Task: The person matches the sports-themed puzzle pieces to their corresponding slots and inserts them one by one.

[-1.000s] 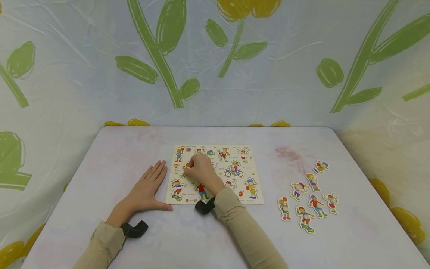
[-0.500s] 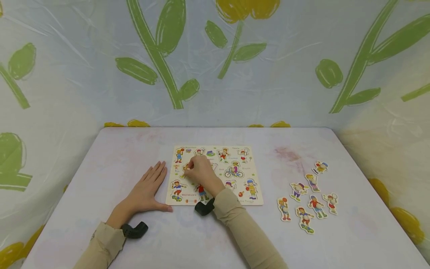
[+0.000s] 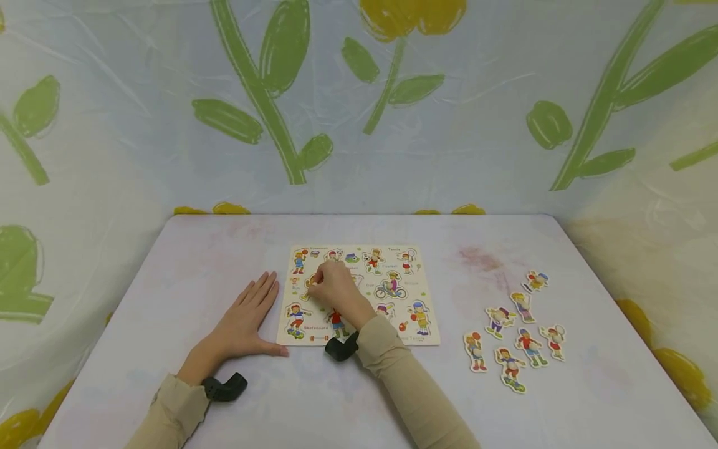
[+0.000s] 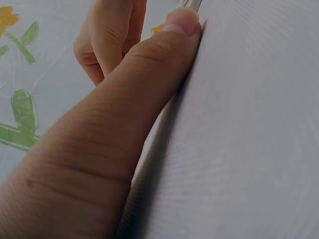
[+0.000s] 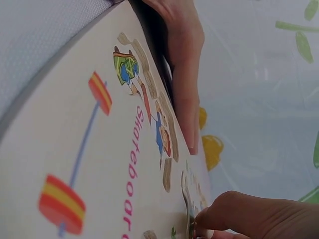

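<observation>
We're seemingly fitting a piece (image 3: 306, 292) into the left side of the board (image 3: 401, 304) — right hand (image 3: 339, 290) pinching it, left hand (image 3: 241, 318) lying flat on the bench (image 3: 314, 405) — next likely needing careful alignment.

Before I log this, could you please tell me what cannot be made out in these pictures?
Head view: the middle of the board, hidden by the right hand.
Head view: most of the piece at its fingers, hidden by that hand.
Head view: some lettering, too small.
Left wrist view: the pale sliver, covered by the left thumb and cut by the top edge.
</observation>
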Tool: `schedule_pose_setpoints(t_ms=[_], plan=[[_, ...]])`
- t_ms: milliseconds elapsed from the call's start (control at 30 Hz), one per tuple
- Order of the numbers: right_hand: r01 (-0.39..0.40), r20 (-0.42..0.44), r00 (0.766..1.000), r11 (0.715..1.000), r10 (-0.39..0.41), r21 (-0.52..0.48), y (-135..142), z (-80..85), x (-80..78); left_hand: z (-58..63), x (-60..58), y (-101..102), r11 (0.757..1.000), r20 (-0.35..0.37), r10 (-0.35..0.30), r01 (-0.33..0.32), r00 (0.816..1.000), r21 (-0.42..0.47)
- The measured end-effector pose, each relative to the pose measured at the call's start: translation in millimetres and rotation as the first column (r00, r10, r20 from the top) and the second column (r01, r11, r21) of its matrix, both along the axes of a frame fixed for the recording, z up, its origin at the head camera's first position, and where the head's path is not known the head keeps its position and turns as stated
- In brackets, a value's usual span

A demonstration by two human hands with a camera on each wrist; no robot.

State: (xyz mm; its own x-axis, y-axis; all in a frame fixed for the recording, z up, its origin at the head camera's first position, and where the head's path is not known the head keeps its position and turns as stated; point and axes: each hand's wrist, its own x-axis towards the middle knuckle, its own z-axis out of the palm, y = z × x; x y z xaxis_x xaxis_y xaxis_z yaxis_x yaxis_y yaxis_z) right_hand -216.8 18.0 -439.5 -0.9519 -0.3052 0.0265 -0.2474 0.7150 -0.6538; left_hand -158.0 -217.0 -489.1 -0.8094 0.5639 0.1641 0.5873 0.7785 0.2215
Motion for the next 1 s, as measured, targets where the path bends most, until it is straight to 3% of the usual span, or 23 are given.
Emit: schedule_pose_setpoints(t_ms=[267, 433, 667, 1000], plan=[[-0.007, 0.062, 0.998, 1.000, 0.006, 0.021, 0.4, 4.1, 2.5, 2.0, 1.2, 0.7, 1.000, 0.006, 0.009, -0.009, 1.000, 0.001], [-0.073, 0.074, 0.995, 0.997, 0.070, 0.040, 5.2, 9.3, 6.4, 0.1, -0.2, 0.6, 1.000, 0.006, 0.006, -0.006, 1.000, 0.005], [-0.160, 0.101, 0.982, 0.987, 0.162, -0.031, 24.2, 22.9, 16.2, -2.0, -0.2, 1.2, 1.000, 0.012, 0.006, -0.007, 1.000, 0.009], [-0.195, 0.003, 0.981, 0.981, 0.195, 0.022, 61.1, 45.3, 27.9, 0.0, 0.6, 2.9, 1.000, 0.016, 0.012, -0.012, 1.000, 0.004]])
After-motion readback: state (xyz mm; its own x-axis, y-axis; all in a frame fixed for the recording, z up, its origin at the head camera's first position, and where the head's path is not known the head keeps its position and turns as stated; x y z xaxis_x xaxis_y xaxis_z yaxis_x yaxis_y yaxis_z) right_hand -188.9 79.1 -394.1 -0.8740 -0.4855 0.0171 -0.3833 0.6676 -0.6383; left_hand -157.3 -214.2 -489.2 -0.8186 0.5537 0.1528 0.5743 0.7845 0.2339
